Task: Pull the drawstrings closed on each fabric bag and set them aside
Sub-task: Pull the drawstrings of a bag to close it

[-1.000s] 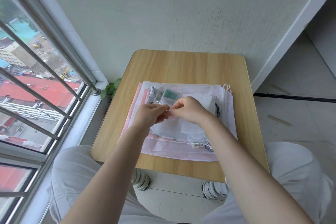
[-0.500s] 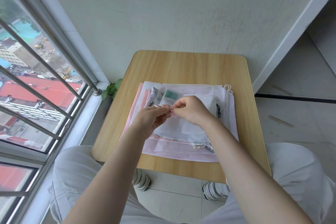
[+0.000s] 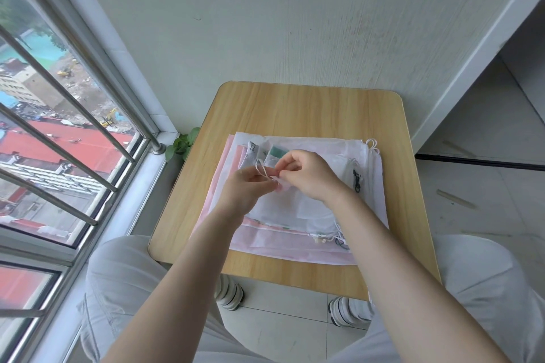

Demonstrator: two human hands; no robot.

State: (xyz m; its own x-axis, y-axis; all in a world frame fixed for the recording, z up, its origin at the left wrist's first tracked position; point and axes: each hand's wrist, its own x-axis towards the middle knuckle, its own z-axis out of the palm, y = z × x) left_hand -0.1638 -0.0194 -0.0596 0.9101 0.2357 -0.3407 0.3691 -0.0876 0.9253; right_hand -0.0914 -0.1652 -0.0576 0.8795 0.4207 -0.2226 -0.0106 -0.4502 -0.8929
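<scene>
One stack of flat fabric bags (image 3: 309, 209) is seen lying on one small wooden table (image 3: 295, 109), toward its near half; the exact count of bags in the stack cannot be told, since they overlap, though pink, white and patterned layers are visible. Two hands are held above the stack, close together. One looped white drawstring (image 3: 262, 169) is pinched by the left hand (image 3: 247, 188) between thumb and fingers, the loop standing up above the fingertips. A small pink bag (image 3: 281, 186), mostly hidden, is gripped at its gathered mouth by the curled fingers of the right hand (image 3: 309, 175), just beside the left. Both forearms are stretched forward from the lower edge, converging over the table.
</scene>
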